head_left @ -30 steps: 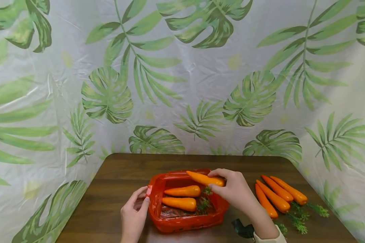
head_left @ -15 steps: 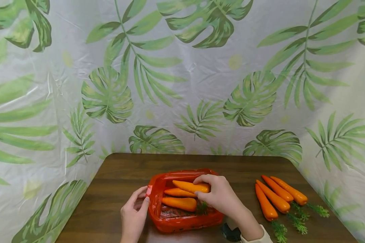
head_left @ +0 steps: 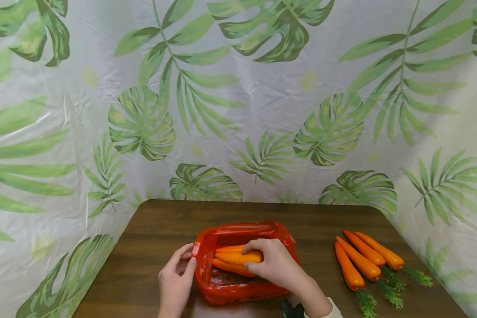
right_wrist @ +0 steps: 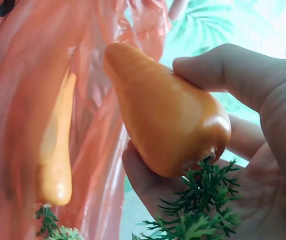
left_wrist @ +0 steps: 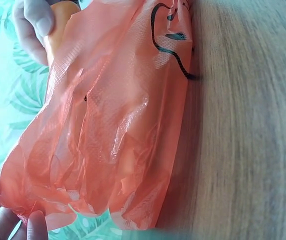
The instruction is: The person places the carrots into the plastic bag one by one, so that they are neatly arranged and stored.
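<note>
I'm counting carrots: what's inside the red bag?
Two carrots lie inside the red bag, partly covered by a third carrot in the right hand; in the head view, that hand hides their leafy ends.

Seven orange carrots are in view: four carrots grouped on one wooden desk, two carrots inside one red plastic bag, and one held carrot. There are two hands, one left hand and one right hand, with one pale sleeve showing. One leaf-print curtain hangs behind. One dark object is partly hidden. Green carrot tops overlap too much to count.
</note>
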Tool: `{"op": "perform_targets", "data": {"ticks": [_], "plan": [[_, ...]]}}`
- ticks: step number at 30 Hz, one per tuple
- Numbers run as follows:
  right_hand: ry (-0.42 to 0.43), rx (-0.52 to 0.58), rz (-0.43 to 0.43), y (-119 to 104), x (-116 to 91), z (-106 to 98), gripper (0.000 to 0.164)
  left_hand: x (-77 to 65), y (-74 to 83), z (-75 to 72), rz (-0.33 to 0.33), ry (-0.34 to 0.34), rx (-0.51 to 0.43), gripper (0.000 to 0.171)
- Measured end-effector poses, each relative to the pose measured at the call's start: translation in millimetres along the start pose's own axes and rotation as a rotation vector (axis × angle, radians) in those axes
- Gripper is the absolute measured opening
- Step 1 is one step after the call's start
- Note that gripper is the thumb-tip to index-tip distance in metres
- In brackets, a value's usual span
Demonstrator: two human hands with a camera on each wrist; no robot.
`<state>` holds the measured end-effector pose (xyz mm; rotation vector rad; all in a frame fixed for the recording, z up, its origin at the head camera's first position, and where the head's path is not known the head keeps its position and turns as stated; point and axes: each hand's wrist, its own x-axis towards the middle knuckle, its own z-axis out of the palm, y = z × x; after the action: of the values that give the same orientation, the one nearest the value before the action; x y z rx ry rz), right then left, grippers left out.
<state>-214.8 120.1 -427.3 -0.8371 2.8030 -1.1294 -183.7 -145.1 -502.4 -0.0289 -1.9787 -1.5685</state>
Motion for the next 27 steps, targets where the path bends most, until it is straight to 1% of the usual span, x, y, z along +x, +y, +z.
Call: {"op": "perform_targets", "data": {"ticks": [9, 14, 19, 23, 27], "plan": [[-0.076, 0.026, -0.008, 7.4, 3.9, 12.7, 0.020, 0.7, -1.7, 0.0, 0.009, 0.006, 0.014, 0.037], [-0.129, 0.021, 0.019, 11.5, 6.1, 17.1, 0.021, 0.8, -0.4, -0.2, -0.025, 0.004, 0.007, 0.036], [-0.196, 0.023, 0.018, 15.0, 8.0, 21.8, 0.024, 0.7, 2.2, -0.9, -0.022, 0.002, 0.014, 0.035], [-0.223, 0.020, 0.013, 16.2, 8.5, 24.1, 0.025, 0.8, 3.5, -1.7, -0.023, 0.001, 0.012, 0.034], [-0.239, 0.005, 0.012, 16.6, 9.9, 24.0, 0.026, 1.2, 4.1, -1.4, -0.044, -0.001, 0.020, 0.034]]}}
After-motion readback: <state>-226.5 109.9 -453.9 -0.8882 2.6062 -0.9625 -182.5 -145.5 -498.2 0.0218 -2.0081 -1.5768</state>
